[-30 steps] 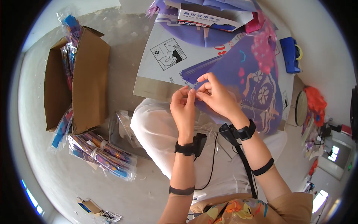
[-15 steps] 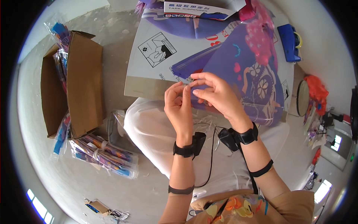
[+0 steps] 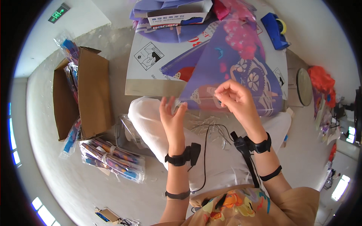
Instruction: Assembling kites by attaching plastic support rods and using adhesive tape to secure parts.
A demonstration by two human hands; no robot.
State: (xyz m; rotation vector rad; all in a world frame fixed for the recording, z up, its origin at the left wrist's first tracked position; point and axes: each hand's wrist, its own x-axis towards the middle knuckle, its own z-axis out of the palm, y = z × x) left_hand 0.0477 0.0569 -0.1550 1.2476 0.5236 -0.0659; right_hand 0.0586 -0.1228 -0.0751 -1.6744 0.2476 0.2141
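Observation:
A purple printed triangular piece (image 3: 211, 71) with clear film along its near edge lies over a white carton in front of me. At that edge my left hand (image 3: 174, 122) is open, thumb and fingers apart. My right hand (image 3: 238, 101) hovers over the piece's near part, its thumb and index finger pinched together. Whatever they hold is too small or too clear to make out. Pink dotted material (image 3: 241, 37) covers the far end of the piece. Another flat purple piece (image 3: 184, 62) with a red-haired figure lies partly under it.
A blue tape dispenser (image 3: 274, 32) sits at the carton's far right, and an open white box (image 3: 179, 17) at its far side. To the left stand a brown cardboard box (image 3: 94, 94) and bagged bundles (image 3: 113, 158). Thin clear strips (image 3: 215, 132) lie on my lap.
My hands were close together over the near edge and have moved apart, the left one nearer to me, the right one to the right. The whole view has shifted slightly.

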